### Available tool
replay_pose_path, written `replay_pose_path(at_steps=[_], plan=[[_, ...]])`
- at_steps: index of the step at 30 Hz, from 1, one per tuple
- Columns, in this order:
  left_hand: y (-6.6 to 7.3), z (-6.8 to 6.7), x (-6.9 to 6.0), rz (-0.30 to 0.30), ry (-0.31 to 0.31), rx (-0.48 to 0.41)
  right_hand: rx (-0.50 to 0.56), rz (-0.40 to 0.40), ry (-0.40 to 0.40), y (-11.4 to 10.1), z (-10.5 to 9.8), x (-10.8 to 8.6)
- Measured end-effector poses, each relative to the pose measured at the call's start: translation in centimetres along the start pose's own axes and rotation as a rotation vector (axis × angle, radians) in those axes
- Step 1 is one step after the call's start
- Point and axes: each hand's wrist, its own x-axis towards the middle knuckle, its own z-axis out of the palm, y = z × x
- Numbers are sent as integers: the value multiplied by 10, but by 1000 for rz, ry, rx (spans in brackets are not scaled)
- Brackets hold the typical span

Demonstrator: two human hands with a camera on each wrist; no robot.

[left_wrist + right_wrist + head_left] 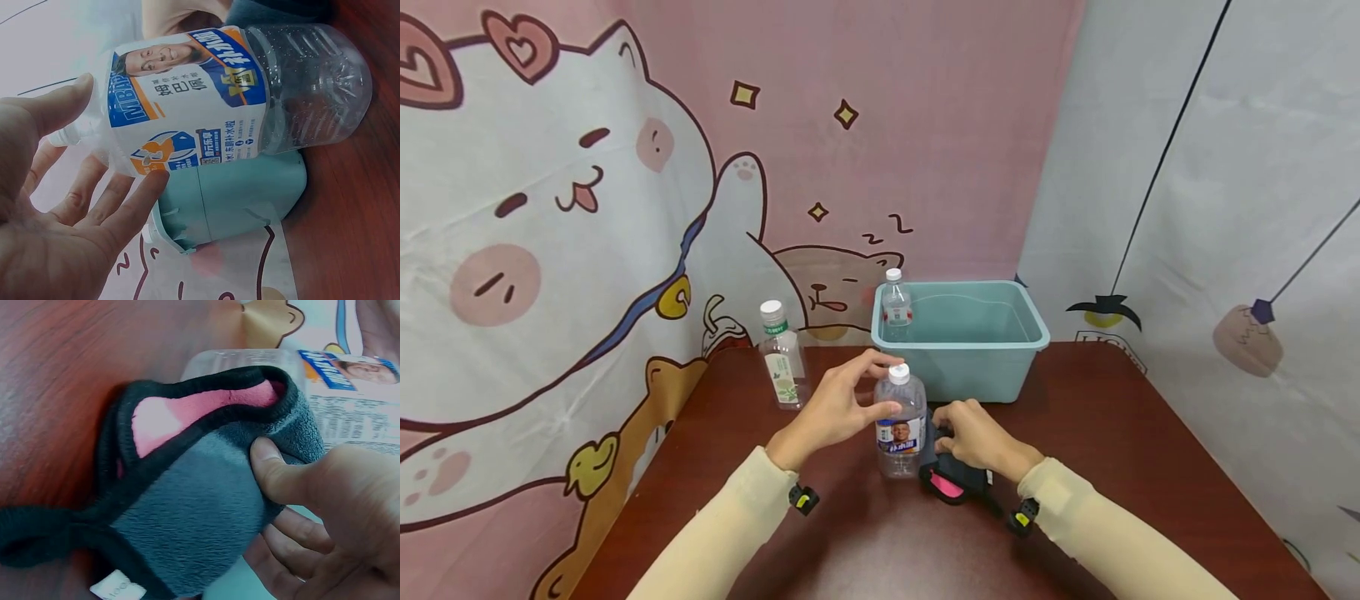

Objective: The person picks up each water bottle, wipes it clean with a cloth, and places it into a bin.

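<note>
At center, upright, stands a clear bottle (pixel 900 427) with a white cap (pixel 898 374). Seeing no drink inside, I judge it light and easily tipped, its thin wall likely to dent; a gentle hold round the shoulder should suit it. My left hand (pixel 840 402) surrounds that upper part, thumb and fingers spread; whether they touch the plastic I cannot tell. Just beside the bottle, my right hand (pixel 976 435) pinches a dark cloth (pixel 194 509) lined in pink; it looks soft and limp, best taken by a thick fold. Behind, a second bottle (pixel 897 310) stands in the left end of a blue tub (pixel 962 373); a third bottle (pixel 784 371) stands to the left on the dark red table (pixel 1090 450).
</note>
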Motion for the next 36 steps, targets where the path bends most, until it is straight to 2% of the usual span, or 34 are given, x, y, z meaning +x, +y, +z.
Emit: replay_pose_path(at_steps=[7, 18, 25, 36], plan=[[0, 0, 1, 4, -2, 4, 20, 4, 3, 3, 6, 0], [-3, 1, -2, -23, -6, -1, 145, 19, 33, 8, 5, -1], [-1, 0, -2, -24, -16, -9, 181, 46, 115, 1, -10, -2], [0, -1, 0, -21, -15, -19, 231, -14, 256, -21, -44, 2]])
